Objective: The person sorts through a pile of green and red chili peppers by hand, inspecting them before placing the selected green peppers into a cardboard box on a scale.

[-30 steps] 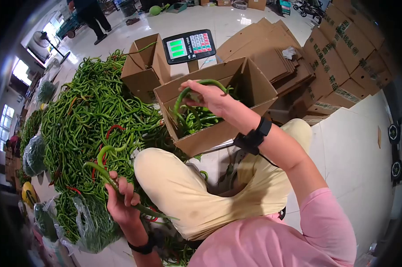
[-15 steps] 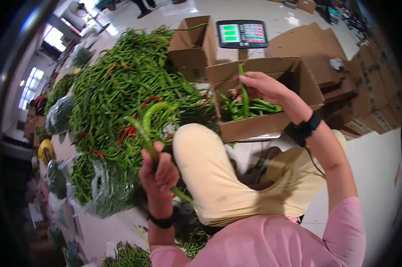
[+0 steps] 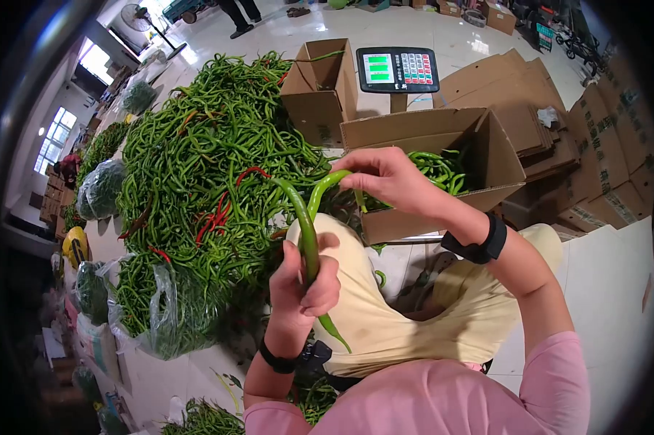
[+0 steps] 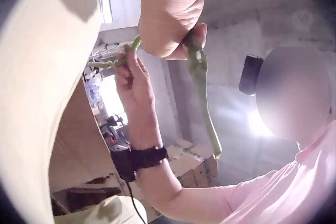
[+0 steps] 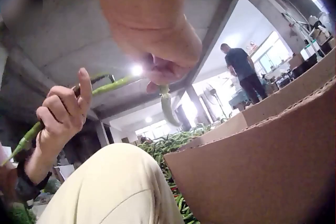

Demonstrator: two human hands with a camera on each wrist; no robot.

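In the head view my left hand (image 3: 292,286) grips a long dark green chili pepper (image 3: 306,230), fingers curled round its middle and its tip hanging below. Beside it, a lighter green chili pepper (image 3: 318,192) runs up from the left hand to my right hand (image 3: 388,177). Thumb and fingertips of the right hand pinch its upper end, near the carton's left corner. A short greenish end pokes out under those fingertips. Behind the right hand stands an open carton (image 3: 396,226) with green peppers (image 3: 439,170) inside.
A large heap of green peppers (image 3: 203,145), with a few red ones, covers the floor to the left. A smaller carton (image 3: 316,109) and a scale display (image 3: 398,70) stand beyond. Flattened cardboard (image 3: 501,101) lies at right. A plastic bag (image 3: 175,312) sits lower left.
My right hand has come left and down from over the carton; the pepper it held there has left its fingers, and it now pinches the lighter pepper. The left hand has moved right.
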